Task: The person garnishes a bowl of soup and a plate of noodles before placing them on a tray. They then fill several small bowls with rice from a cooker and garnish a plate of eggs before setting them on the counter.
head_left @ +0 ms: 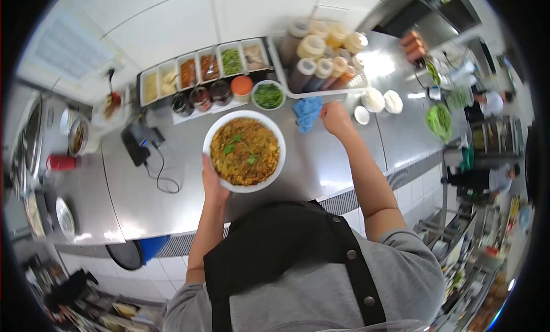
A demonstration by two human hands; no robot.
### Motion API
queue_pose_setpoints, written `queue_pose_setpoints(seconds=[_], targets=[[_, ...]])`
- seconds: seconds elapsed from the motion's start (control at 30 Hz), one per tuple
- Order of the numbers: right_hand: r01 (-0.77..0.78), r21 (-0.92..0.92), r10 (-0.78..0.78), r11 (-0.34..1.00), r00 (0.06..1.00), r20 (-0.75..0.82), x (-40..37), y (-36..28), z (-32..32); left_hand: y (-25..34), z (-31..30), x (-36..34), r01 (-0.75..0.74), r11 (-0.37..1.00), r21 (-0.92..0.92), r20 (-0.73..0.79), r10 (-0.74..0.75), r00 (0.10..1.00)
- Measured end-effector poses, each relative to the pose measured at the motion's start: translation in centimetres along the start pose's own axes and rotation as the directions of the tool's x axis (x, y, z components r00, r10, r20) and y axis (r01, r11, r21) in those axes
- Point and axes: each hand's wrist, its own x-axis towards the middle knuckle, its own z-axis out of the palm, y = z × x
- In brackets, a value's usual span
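Observation:
My left hand (213, 180) grips a white bowl (279, 143) by its left rim, tilted toward me over the counter. The bowl holds a browned, chopped dish (243, 154) topped with several green leaves. Beside a crumpled blue cloth (308, 111), my right hand (336, 120) is closed, fingers curled under and knuckles right at the cloth's edge. I cannot tell what, if anything, is inside it. A small bowl of chopped greens (268, 95) stands just beyond the white bowl.
Along the wall runs a rack of ingredient trays (189, 71), with jars (220, 91) before it. Squeeze bottles (323, 71) crowd a white tray to its right. Small white bowls (373, 100) stand farther right. A black device (136, 145) with a cable lies left. Two people (492, 180) stand far right.

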Motion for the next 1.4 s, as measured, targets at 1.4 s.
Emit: queue_pose_setpoints(seconds=[1.4], targets=[[0.269,0.923,0.316,-0.274,0.932,-0.177,19.2,50.7,-18.6,-36.4,56.3,21.7,0.053,0.830,0.556,0.317,-0.271,0.909]])
